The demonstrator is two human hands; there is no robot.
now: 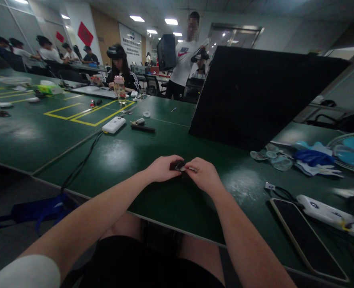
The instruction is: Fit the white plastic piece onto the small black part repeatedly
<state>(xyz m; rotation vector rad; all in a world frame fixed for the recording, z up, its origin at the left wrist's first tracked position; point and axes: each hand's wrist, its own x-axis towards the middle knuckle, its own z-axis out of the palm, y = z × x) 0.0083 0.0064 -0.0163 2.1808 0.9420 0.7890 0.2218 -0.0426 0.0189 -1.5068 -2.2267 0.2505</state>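
Dark piece [177, 164], small and partly covered by fingers, is held just above the green table [159, 140], near its front edge and between the person's two hands. Its visible part reaches from the left hand toward the right, so its long axis seems to run roughly sideways; too little shows to be sure of that, or which end is the front. The left hand [162, 169] is curled nearly closed, thumb below and fingers above, gripping the piece from its left side. The right hand [206, 175] has its thumb and fingertips pinched together on a pale bit [183, 169] at the piece's right end; whether the two are joined cannot be told.

Beyond the hands, a white power bank [114, 125] and a black bar [143, 128] lie on the table to the left. A large black panel [249, 96] stands tilted ahead to the right, and a phone [309, 238] lies slantwise near the right forearm.
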